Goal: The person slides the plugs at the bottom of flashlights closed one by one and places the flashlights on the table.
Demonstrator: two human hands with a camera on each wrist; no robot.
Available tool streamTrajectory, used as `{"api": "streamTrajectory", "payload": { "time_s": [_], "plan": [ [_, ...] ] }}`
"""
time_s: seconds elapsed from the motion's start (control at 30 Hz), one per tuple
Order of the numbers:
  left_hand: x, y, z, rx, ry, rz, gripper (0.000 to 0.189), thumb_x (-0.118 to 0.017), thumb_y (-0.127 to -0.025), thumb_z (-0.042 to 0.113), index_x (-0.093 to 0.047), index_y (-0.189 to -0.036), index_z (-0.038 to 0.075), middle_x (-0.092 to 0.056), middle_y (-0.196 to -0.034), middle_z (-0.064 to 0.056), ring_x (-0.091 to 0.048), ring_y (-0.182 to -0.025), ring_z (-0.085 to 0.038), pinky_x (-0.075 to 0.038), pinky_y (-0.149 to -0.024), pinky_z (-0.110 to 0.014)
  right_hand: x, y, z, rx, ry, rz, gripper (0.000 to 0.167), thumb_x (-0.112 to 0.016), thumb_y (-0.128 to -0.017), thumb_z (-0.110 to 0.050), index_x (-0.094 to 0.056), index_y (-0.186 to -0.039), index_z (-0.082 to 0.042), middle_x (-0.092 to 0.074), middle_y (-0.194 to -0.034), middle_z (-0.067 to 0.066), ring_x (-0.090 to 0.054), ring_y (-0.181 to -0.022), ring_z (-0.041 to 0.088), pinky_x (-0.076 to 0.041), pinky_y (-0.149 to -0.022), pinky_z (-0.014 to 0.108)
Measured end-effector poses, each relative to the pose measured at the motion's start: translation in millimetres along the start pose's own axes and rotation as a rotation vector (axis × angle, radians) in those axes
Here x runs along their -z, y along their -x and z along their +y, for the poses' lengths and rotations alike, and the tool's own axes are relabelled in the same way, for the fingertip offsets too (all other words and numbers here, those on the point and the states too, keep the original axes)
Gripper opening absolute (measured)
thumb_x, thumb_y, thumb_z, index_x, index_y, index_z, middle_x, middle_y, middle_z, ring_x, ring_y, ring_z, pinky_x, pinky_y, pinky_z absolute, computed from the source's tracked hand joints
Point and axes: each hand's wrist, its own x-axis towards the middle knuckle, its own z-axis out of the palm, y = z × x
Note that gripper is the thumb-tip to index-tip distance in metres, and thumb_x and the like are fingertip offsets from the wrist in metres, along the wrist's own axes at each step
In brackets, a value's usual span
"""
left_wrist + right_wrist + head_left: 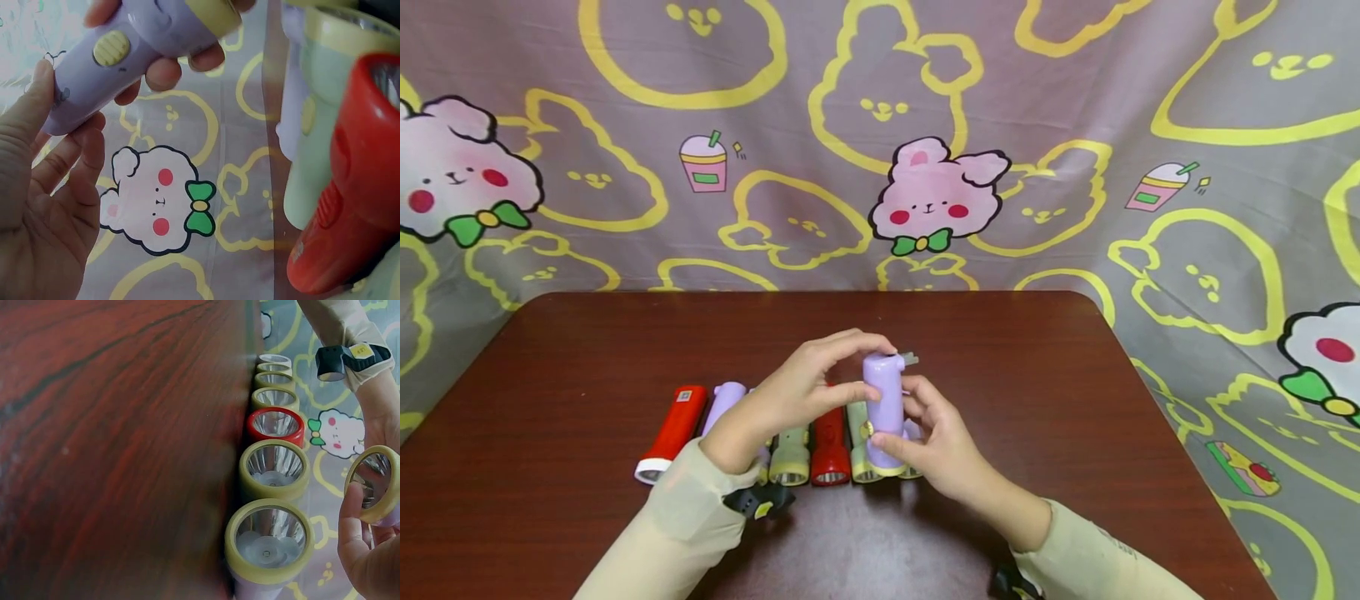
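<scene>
A purple flashlight (886,408) with a yellow rim and yellow switch is held above the table, lens end down and tail up. My right hand (946,437) grips it near the lens end, thumb on the near side. At the tail, the thumb and fingers of my left hand (816,379) pinch the body. Grey plug prongs (911,359) stick out beside the tail. In the left wrist view, the yellow switch (111,48) faces the camera. The right wrist view shows the lens (375,481) with the right thumb at its rim.
Several flashlights lie in a row on the brown table (1015,358): a red one with a white head (679,429) at the left, a purple one (725,403), green ones (790,458) and a red one (831,450). A patterned cloth (790,142) hangs behind.
</scene>
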Motion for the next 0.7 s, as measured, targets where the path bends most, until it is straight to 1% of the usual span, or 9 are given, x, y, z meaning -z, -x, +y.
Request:
{"api": "streamTrajectory", "payload": {
  "time_s": [0.1, 0.17, 0.23, 0.4, 0.53, 0.7],
  "plan": [
    [0.6, 0.3, 0.7, -0.036, 0.018, 0.009, 0.05, -0.08, -0.081, 0.014, -0.062, -0.127, 0.011, -0.066, -0.119, -0.001, -0.059, -0.1, -0.012, -0.051, -0.087, -0.029, -0.7, 0.4, -0.4, 0.006, -0.018, -0.012, 0.049, -0.071, -0.088, 0.001, -0.042, -0.128, 0.005, -0.059, -0.118, 0.042, -0.066, -0.097, 0.023, -0.06, -0.077, 0.034],
    [1.3, 0.6, 1.4, -0.038, 0.023, 0.014, 0.05, -0.081, -0.08, 0.013, -0.063, -0.127, 0.011, -0.066, -0.117, -0.002, -0.057, -0.096, -0.012, -0.051, -0.082, -0.027, -1.1, 0.8, -0.5, 0.011, -0.029, -0.019, 0.048, -0.07, -0.088, 0.001, -0.041, -0.126, 0.005, -0.058, -0.119, 0.042, -0.066, -0.097, 0.022, -0.06, -0.077, 0.034],
    [2.1, 1.3, 2.3, -0.027, 0.03, 0.012, 0.051, -0.081, -0.079, 0.013, -0.063, -0.126, 0.011, -0.067, -0.116, -0.002, -0.057, -0.095, -0.012, -0.051, -0.081, -0.027, -1.7, 1.2, -0.8, 0.017, -0.031, -0.021, 0.046, -0.071, -0.088, -0.001, -0.041, -0.124, 0.004, -0.059, -0.118, 0.041, -0.066, -0.097, 0.021, -0.061, -0.076, 0.035],
    [2.9, 3.3, 3.3, -0.012, 0.039, 0.008, 0.049, -0.081, -0.079, 0.013, -0.064, -0.125, 0.01, -0.068, -0.114, -0.003, -0.06, -0.092, -0.012, -0.053, -0.08, -0.027, -3.5, 2.4, -1.6, 0.038, -0.015, -0.027, 0.044, -0.071, -0.089, -0.003, -0.041, -0.12, 0.004, -0.061, -0.114, 0.04, -0.066, -0.095, 0.02, -0.06, -0.076, 0.035],
    [2.5, 4.3, 2.9, -0.023, 0.035, 0.025, 0.048, -0.081, -0.078, 0.011, -0.065, -0.124, 0.008, -0.069, -0.114, -0.005, -0.062, -0.092, -0.012, -0.054, -0.08, -0.028, -4.0, 2.3, -1.7, 0.041, -0.016, -0.023, 0.043, -0.071, -0.088, -0.002, -0.041, -0.119, 0.004, -0.062, -0.114, 0.038, -0.066, -0.095, 0.02, -0.06, -0.076, 0.035],
    [1.5, 4.4, 3.2, -0.008, 0.043, 0.04, 0.048, -0.082, -0.078, 0.012, -0.065, -0.123, 0.009, -0.069, -0.116, -0.005, -0.065, -0.094, -0.012, -0.055, -0.081, -0.028, -3.4, 2.3, -1.1, 0.052, -0.021, -0.019, 0.043, -0.071, -0.088, -0.001, -0.041, -0.119, 0.005, -0.062, -0.114, 0.037, -0.066, -0.095, 0.017, -0.06, -0.076, 0.035]
  ]
}}
